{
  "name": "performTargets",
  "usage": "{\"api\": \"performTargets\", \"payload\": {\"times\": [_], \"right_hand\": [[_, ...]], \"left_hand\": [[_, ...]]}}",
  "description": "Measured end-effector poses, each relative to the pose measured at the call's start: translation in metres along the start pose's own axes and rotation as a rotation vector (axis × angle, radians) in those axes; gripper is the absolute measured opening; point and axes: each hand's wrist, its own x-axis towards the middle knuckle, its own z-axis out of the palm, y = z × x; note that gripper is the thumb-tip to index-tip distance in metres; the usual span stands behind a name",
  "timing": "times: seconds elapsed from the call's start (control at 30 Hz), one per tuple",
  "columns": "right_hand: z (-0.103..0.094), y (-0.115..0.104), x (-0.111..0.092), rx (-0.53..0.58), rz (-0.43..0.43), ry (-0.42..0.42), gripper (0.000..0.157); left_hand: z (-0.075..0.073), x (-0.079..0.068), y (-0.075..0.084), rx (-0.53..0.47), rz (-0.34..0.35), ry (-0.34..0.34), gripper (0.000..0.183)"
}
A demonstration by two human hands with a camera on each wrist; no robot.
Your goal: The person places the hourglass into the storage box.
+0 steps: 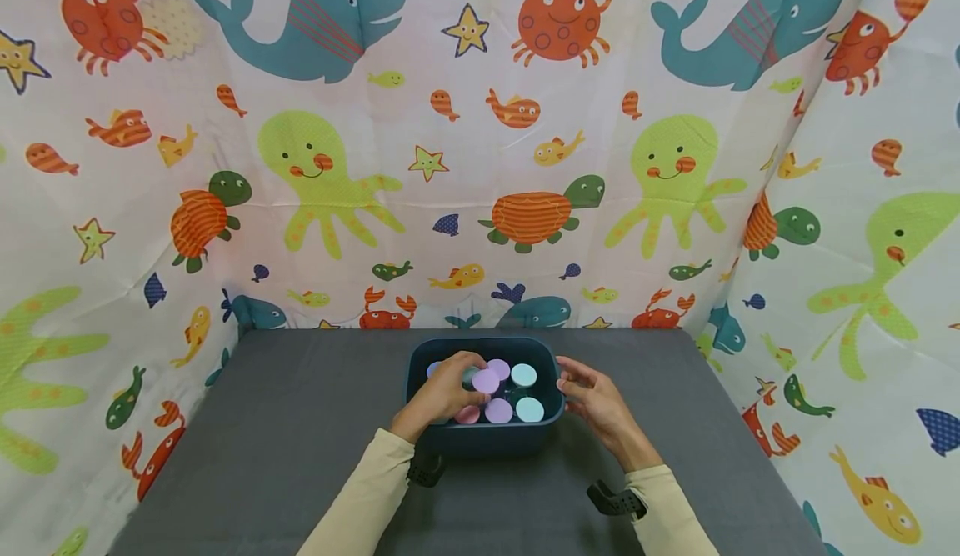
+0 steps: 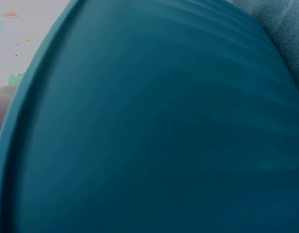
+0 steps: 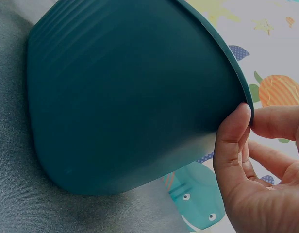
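A dark teal plastic bin (image 1: 487, 439) holds several small round containers with lilac, pink and pale blue tops. My left hand (image 1: 448, 388) reaches over the bin's left side, thumb and fingers around a lilac-topped round container (image 1: 486, 381) raised a little above the others. Close by are a pale blue top (image 1: 529, 410), a second lilac top (image 1: 498, 411) and a pink top (image 1: 467, 414). At the bin's right end, my right hand (image 1: 600, 406) pinches the rim between thumb and index finger. In the left wrist view, the bin's outer wall (image 2: 154, 126) blocks the grip.
The bin stands on a grey cloth-covered table (image 1: 322, 423), near its back edge. Behind and to both sides hangs a white curtain (image 1: 465, 289) printed with sea animals. A black band (image 1: 617, 500) is worn on the right wrist.
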Motion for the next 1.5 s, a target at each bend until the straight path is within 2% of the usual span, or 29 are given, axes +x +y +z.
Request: {"api": "performTargets", "payload": {"times": [0.17, 0.53, 0.77, 0.87, 1.3, 1.5], "right_hand": [[0.001, -0.001, -0.001, -0.005, -0.004, 0.0, 0.046], [0.001, -0.001, -0.001, 0.0, 0.004, 0.004, 0.047], [0.0, 0.0, -0.002, 0.002, -0.001, 0.007, 0.047], [0.0, 0.0, -0.002, -0.001, -0.002, 0.004, 0.047], [-0.002, -0.002, -0.003, -0.012, 0.006, 0.002, 0.047], [-0.002, -0.002, -0.003, -0.028, 0.001, -0.015, 0.047]], "left_hand": [[0.002, 0.0, -0.003, 0.029, 0.027, -0.014, 0.041], [0.001, 0.001, -0.003, 0.041, -0.029, -0.053, 0.041], [0.004, 0.002, -0.005, 0.07, 0.015, -0.057, 0.039], [0.004, 0.002, -0.005, 0.083, 0.021, -0.047, 0.039], [0.004, -0.001, -0.002, 0.08, -0.033, -0.037, 0.045], [-0.006, -0.012, 0.001, 0.016, -0.009, 0.038, 0.042]]}}
